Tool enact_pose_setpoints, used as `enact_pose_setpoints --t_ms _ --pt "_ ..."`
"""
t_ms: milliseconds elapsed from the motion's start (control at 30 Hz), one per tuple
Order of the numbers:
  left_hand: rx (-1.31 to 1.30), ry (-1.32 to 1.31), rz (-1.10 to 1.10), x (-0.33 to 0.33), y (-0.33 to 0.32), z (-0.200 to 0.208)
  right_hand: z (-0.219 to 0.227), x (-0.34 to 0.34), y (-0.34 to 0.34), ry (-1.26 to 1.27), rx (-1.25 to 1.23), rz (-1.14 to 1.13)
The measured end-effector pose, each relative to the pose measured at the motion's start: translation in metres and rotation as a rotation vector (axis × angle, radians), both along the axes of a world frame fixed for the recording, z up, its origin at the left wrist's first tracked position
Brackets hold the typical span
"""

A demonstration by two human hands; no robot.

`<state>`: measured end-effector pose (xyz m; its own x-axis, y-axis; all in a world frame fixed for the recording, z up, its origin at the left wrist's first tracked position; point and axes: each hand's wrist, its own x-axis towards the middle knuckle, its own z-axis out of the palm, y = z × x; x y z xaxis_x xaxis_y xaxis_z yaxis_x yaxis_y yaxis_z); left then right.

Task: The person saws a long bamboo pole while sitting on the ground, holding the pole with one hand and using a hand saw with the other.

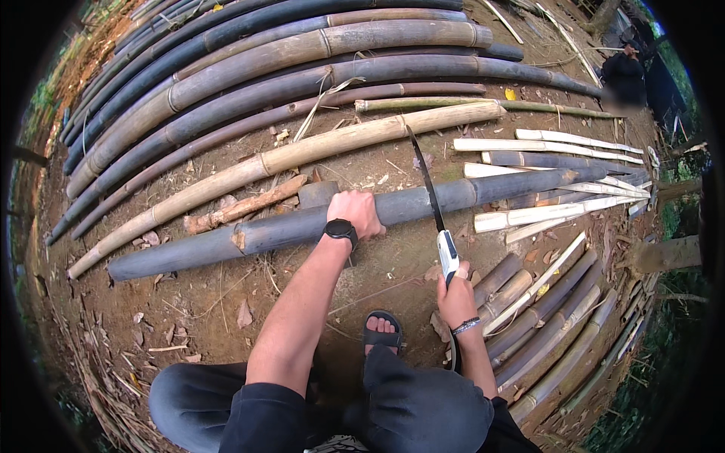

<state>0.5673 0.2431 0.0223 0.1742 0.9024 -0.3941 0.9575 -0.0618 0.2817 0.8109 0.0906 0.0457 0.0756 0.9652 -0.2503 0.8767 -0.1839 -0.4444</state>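
Note:
A long dark grey bamboo pole (283, 235) lies across the ground in front of me, slanting up to the right. My left hand (356, 214), with a black watch on its wrist, is closed over the pole near its middle. My right hand (456, 300) grips the handle of a hand saw (447, 251) with a white handle and a thin dark blade. The blade points away from me and crosses the pole to the right of my left hand. Whether its teeth have cut into the wood, I cannot tell.
A pale bamboo pole (302, 155) lies just beyond, with a row of thicker poles (249, 57) behind. Split white strips (529, 217) fan out at right, and cut lengths (551, 328) lie nearer. A rough brown stick (245, 209) and a short bamboo piece (316, 194) rest close by.

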Motion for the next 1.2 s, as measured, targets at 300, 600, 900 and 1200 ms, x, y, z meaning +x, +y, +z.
enact_pose_setpoints --t_ms 300,600,900,1200 --pt "-0.016 0.013 -0.009 -0.007 0.003 0.004 0.013 -0.007 -0.006 -0.003 -0.027 0.04" --pt "-0.011 0.013 -0.016 -0.013 -0.001 0.001 0.01 -0.005 0.015 -0.017 -0.085 0.051" --pt "-0.032 0.017 -0.02 -0.013 0.012 0.006 0.007 -0.004 -0.023 -0.035 0.029 0.036" --pt "-0.056 0.029 -0.026 -0.01 0.01 0.01 0.005 -0.01 -0.011 0.02 0.019 0.016"
